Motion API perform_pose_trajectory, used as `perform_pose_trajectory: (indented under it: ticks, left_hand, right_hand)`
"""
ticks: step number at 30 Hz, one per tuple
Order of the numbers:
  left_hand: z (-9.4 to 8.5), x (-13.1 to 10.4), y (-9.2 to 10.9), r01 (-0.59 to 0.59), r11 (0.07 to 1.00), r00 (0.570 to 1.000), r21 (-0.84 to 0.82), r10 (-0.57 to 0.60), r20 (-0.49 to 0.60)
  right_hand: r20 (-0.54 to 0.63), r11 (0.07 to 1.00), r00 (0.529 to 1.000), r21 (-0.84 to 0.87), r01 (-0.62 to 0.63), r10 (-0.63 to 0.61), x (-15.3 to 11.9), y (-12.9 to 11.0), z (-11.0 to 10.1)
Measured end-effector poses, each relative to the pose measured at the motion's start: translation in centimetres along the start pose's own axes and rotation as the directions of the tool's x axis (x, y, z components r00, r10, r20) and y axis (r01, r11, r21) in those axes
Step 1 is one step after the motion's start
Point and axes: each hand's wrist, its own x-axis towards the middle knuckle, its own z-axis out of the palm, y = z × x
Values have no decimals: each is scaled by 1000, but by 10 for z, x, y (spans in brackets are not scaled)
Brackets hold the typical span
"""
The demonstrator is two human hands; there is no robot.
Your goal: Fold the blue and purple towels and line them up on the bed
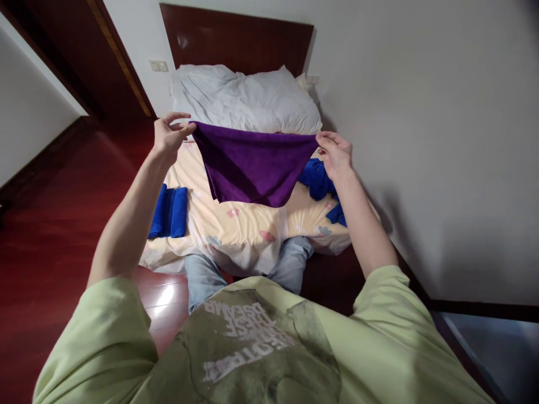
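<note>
A purple cloth [255, 165] hangs stretched between my two hands above the bed. My left hand [169, 134] pinches its upper left corner between thumb and fingers. At the upper right corner, my right hand [336, 151] pinches the fabric the same way. The cloth's lower edge sags over the patterned bedsheet [236, 227]. Folded or rolled blue cloths [170, 212] lie side by side at the bed's left edge, near my left forearm. Crumpled blue cloths [316, 178] lie at the right, partly hidden behind the purple cloth and my right arm.
A white pillow or bedding [248, 98] lies at the head of the bed, against a dark wooden headboard [240, 39]. The wall [442, 140] stands close on the right. Reddish floor [76, 224] extends on the left. My knees are at the bed's near edge.
</note>
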Motion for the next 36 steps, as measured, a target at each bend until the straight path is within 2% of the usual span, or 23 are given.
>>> perform_pose_trajectory:
  ticks: [5, 10, 14, 17, 19, 21, 23, 26, 28, 30, 32, 34, 36]
  left_hand:
    - [-19, -19, 13, -42, 992, 998, 121, 37, 45]
    - [-44, -32, 14, 76, 977, 984, 200, -106, 145]
    - [-50, -24, -12, 172, 970, 960, 169, -204, 193]
    - [-46, -5, -46, 242, 960, 946, 144, -266, 184]
    - [-42, 13, -68, 246, 959, 948, 138, -268, 172]
    - [-38, 34, -83, 197, 967, 962, 161, -223, 159]
    - [-37, 57, -86, 86, 969, 978, 231, -126, 165]
    - [-41, 81, -69, -140, 935, 982, 325, 88, 167]
    - [-47, 81, -55, -276, 898, 959, 342, 235, 156]
    - [-54, 65, -50, -381, 853, 925, 357, 356, 137]
    - [-59, 30, -62, -422, 819, 904, 390, 413, 111]
    - [-61, -21, -93, -331, 850, 941, 410, 329, 79]
    - [-57, -82, -139, -140, 911, 986, 388, 165, -33]
  right_hand:
    - [51, 999, 998, -18, -47, 48, -13, -4, -12]
    - [125, 988, 980, -52, -148, 154, -25, -10, -19]
    - [132, 959, 952, -109, -263, 276, -20, 1, -3]
    - [137, 940, 933, -125, -317, 333, -6, 24, 20]
    - [140, 938, 931, -127, -322, 338, 8, 42, 37]
    - [145, 948, 940, -128, -291, 309, 24, 58, 54]
    - [161, 969, 960, -124, -212, 231, 42, 67, 68]
    - [169, 996, 985, -81, -22, 36, 64, 65, 77]
    - [165, 993, 981, -42, 111, -103, 69, 59, 73]
    - [170, 979, 967, -36, 200, -191, 62, 59, 61]
    - [179, 974, 963, -74, 215, -199, 40, 71, 43]
    - [177, 979, 975, -130, 159, -135, 5, 98, 25]
    - [169, 984, 985, -171, 46, -17, -44, 136, 10]
